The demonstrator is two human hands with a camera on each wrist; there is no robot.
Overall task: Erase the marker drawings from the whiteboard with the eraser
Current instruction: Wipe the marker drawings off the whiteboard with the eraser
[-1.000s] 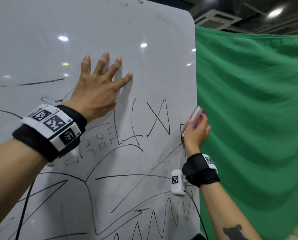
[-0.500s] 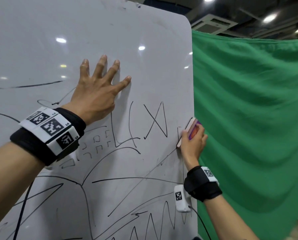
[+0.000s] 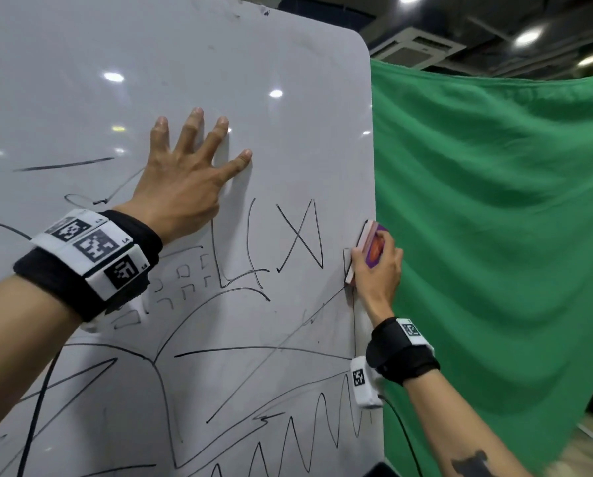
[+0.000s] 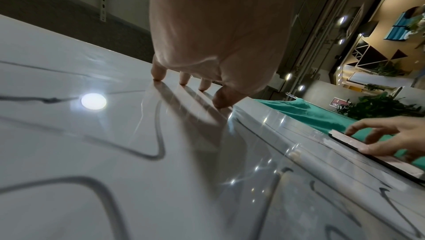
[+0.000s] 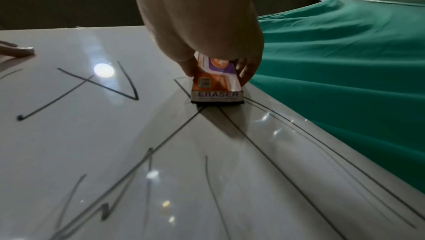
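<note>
The whiteboard (image 3: 219, 63) stands upright and carries black marker drawings (image 3: 302, 242): an X, angular lines, curves and zigzags across its middle and lower part. My left hand (image 3: 181, 180) lies flat on the board with its fingers spread, touching by the fingertips (image 4: 158, 73). My right hand (image 3: 377, 266) grips the orange and purple eraser (image 3: 365, 249) at the board's right edge. The eraser (image 5: 216, 84), labelled ERASER, has its dark felt pressed on the board over a small drawn box and a line crossing (image 5: 202, 111).
A green cloth (image 3: 494, 235) hangs just right of the board (image 5: 69, 134), behind my right hand. Ceiling lights and an air-conditioning unit (image 3: 422, 46) show above it. Black cables run from both wrist cameras down across the board.
My right hand has slid the eraser downward along the board's right edge onto the small box. My left hand has stayed pressed in the same place.
</note>
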